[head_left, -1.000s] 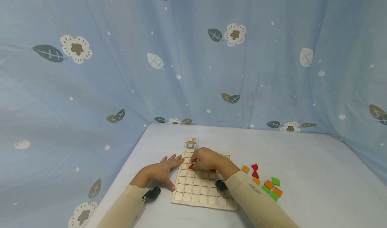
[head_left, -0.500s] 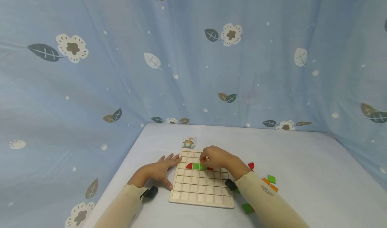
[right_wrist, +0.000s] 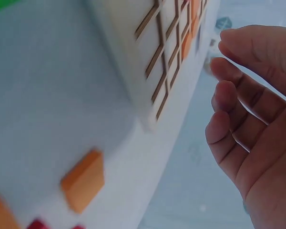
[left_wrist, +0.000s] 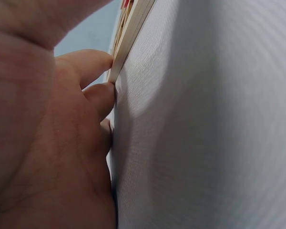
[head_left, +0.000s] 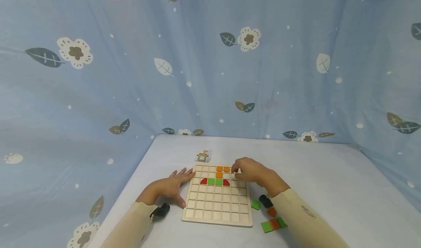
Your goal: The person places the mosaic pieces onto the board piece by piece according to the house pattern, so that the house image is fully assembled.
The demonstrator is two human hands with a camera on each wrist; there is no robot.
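A wooden grid board (head_left: 217,205) lies on the table. One of its rows holds a red quarter piece (head_left: 204,181), two green squares (head_left: 215,182) and another red piece (head_left: 226,182); above them are an orange square (head_left: 219,175) and two orange rounded pieces (head_left: 223,169). My left hand (head_left: 171,186) rests spread at the board's left edge; in the left wrist view its fingertips (left_wrist: 107,62) touch that edge. My right hand (head_left: 251,170) hovers over the upper right corner, and in the right wrist view its loosely bent fingers (right_wrist: 224,95) hold nothing.
A small pattern card (head_left: 203,155) lies behind the board. Right of the board are loose green (head_left: 255,205) and orange pieces (head_left: 271,212), partly under the right forearm. The right wrist view shows an orange piece (right_wrist: 84,181) and bits of red near it.
My right hand has moved right across the board from the red and green row. An orange square and two orange rounded pieces now show in the upper rows. My left hand stays at the edge.
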